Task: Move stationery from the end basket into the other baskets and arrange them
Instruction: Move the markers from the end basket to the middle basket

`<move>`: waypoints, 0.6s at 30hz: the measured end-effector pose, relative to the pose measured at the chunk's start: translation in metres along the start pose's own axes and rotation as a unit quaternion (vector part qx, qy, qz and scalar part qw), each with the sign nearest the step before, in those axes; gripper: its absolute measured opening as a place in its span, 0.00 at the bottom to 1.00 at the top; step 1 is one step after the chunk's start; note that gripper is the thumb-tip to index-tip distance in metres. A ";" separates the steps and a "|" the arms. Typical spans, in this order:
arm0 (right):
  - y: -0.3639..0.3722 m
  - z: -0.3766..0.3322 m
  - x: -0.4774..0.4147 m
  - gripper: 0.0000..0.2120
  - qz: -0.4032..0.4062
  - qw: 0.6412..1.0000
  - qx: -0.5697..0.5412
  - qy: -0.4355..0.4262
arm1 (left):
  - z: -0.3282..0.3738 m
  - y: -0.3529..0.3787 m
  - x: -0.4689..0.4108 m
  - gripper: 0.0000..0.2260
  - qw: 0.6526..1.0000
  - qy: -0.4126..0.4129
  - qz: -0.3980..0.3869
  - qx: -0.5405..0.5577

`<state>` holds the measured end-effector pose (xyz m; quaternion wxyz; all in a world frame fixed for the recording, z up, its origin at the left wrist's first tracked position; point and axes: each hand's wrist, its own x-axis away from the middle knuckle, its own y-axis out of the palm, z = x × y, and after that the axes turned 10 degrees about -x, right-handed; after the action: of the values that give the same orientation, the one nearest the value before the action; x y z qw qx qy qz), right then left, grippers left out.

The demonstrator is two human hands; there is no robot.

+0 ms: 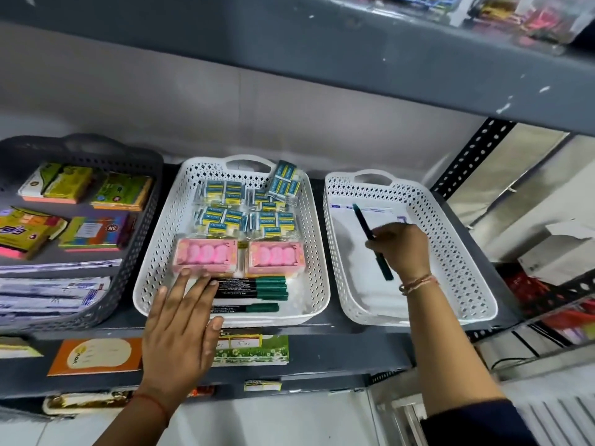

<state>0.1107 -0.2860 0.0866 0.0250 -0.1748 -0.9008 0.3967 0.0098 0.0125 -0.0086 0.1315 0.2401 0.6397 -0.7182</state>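
Green-capped black marker pen point(370, 235) sits pinched in the right hand point(402, 249) over the white perforated plastic end basket point(457, 252), its long axis running from about eleven o'clock to five o'clock; which end carries the cap is hard to tell. At nine o'clock from it, the white perforated middle basket point(161, 239) holds a row of matching green-capped markers point(254, 289) lying lengthwise three-to-nine. The left hand point(180, 326) lies flat, fingers spread and gripping nothing, over that basket's near rim.

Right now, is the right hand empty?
No, the right hand holds a green-capped marker over the right white basket.
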 end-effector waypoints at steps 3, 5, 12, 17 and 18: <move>0.017 -0.051 0.019 0.12 -0.042 0.985 -0.146 -0.086 | -0.002 -0.001 0.002 0.26 1.000 -0.006 -0.008 0.003; 0.035 -0.081 0.035 0.12 -0.124 0.971 -0.155 -0.132 | -0.004 -0.002 0.004 0.26 0.999 -0.029 -0.012 0.011; 0.116 -0.096 0.085 0.11 -0.313 0.906 0.098 -0.266 | -0.029 -0.008 0.013 0.26 0.995 -0.098 -0.023 0.000; 0.128 -0.092 0.087 0.11 -0.310 0.885 0.185 -0.296 | -0.027 -0.008 0.012 0.27 0.995 -0.092 -0.024 0.000; 0.125 -0.091 0.087 0.10 -0.308 0.885 0.187 -0.294 | -0.026 -0.008 0.011 0.27 0.995 -0.092 -0.023 0.003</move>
<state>0.0826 -0.1142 0.0499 -0.0874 0.2441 -0.7844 0.5635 0.0005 0.0402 -0.0091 0.1726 0.1584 0.6279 -0.7422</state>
